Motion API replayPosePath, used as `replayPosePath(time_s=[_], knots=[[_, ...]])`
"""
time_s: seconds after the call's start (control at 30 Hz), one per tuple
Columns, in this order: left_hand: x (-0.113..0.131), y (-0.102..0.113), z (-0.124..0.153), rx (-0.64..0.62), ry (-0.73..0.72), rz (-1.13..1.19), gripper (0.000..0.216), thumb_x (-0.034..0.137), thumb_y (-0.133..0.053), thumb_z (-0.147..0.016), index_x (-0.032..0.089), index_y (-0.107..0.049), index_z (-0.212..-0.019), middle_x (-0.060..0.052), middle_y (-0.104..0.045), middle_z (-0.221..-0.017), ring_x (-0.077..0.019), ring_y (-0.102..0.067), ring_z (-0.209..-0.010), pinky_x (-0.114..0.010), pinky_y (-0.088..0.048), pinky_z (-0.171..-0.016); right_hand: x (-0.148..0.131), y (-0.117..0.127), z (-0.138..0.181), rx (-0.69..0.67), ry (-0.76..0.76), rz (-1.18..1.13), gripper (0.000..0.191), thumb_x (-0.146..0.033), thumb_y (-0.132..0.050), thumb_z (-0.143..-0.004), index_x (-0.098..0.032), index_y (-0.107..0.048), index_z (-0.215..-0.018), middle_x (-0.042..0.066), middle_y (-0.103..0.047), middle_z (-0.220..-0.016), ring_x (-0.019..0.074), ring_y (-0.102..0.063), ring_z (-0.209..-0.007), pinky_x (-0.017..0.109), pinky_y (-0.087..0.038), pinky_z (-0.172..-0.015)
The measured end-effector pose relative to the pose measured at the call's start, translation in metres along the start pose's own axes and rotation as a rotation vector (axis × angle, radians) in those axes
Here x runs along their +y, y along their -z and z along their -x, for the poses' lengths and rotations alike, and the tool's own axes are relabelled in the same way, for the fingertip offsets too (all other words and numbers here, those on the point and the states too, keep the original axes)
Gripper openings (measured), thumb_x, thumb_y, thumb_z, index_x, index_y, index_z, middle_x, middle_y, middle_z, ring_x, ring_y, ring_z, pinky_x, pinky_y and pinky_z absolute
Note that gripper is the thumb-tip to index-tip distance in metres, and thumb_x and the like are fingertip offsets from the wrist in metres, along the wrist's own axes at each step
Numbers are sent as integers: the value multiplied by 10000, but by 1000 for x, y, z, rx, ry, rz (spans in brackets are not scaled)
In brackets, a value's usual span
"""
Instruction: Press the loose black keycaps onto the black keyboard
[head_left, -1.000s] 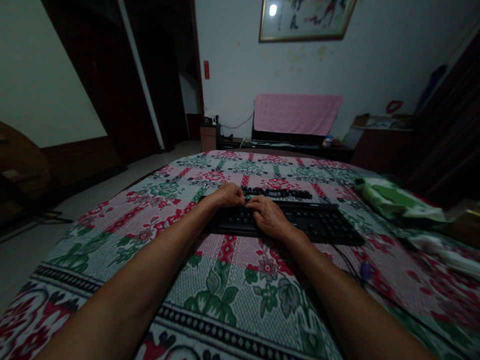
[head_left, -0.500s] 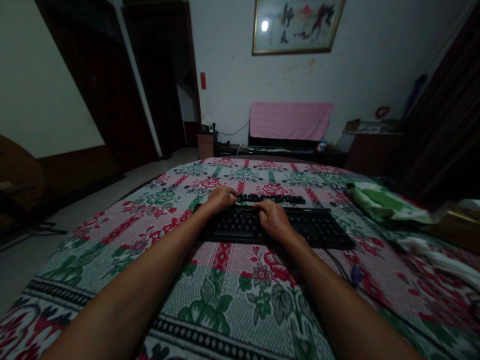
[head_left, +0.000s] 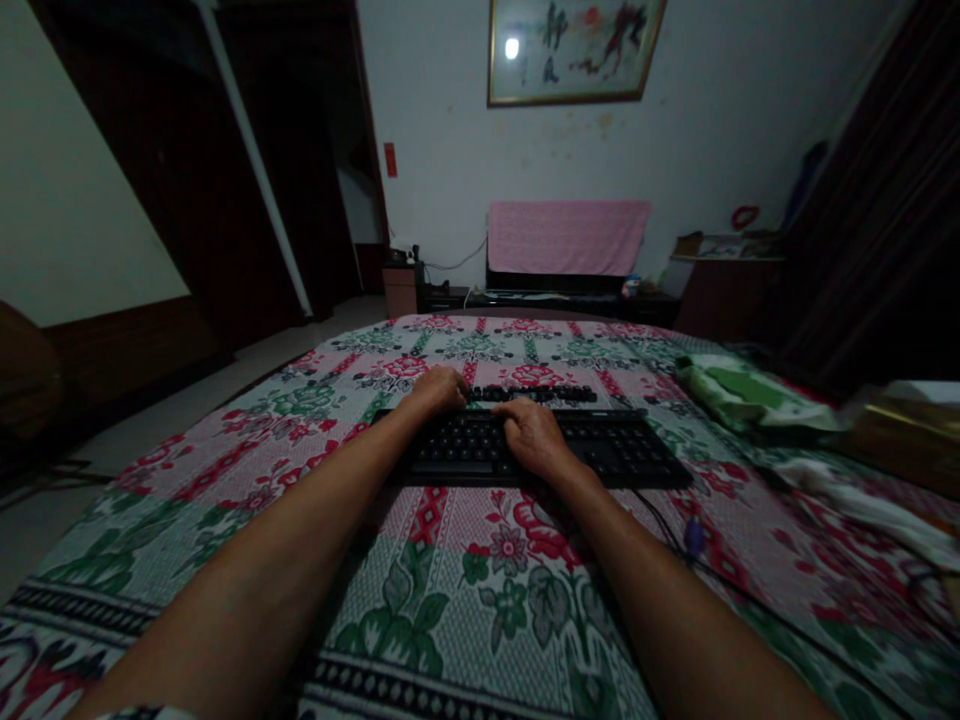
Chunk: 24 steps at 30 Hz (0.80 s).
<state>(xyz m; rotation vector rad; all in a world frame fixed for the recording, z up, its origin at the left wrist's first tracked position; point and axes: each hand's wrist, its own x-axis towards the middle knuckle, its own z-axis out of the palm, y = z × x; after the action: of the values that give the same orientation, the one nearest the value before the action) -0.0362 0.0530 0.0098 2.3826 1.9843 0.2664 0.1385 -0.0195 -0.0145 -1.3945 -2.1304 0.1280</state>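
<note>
Here, black keyboard (head_left: 465, 445) lay on cloth-covered counter (head_left: 465, 600). Left hand (head_left: 441, 388) was at keyboard's far edge, fingers curled, hold hidden; right hand (head_left: 534, 437) was over keyboard's middle, fingers half bent, grip unclear. Small black pieces (head_left: 536, 393) lay beyond keyboard, green packet (head_left: 757, 392) right of it.

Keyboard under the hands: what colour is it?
Black; the keyboard shows best in the current head view, left of the right hand.

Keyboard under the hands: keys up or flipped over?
Keys up. The keyboard shows its rows of keys and long space bar to the camera, with the right hand over its middle.
</note>
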Motion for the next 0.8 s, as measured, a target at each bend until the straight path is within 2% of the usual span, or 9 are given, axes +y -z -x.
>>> replayPosePath(time_s=[0.47,0.67,0.8], knots=[[6,-3,-3,-20,60,-8,310,268,-624,-617,273,-694,-919,-59,-668,-972,-222,-593,-931,-269,-452,-789,3,-3,0,7,1,1,359,-96,-400,-763,-170,-656,-1004,63,-639,-983,155,-557,-943,242,-395,-875],[6,-5,-3,-6,12,-53,290,261,-581,-654,244,-691,-921,-77,-665,-970,-230,-591,-926,-288,-451,-791,2,-3,0,9,8,4,355,-99,-402,-765,-166,-655,-1005,65,-637,-980,154,-555,-943,241,-395,-875],[4,-2,7,60,-53,-43,313,278,-558,-693,247,-662,-987,-55,-668,-926,-209,-586,-915,-267,-440,-791,1,-2,0,7,5,18,349,-97,-401,-767,-178,-661,-986,60,-640,-971,153,-559,-927,241,-399,-869]])
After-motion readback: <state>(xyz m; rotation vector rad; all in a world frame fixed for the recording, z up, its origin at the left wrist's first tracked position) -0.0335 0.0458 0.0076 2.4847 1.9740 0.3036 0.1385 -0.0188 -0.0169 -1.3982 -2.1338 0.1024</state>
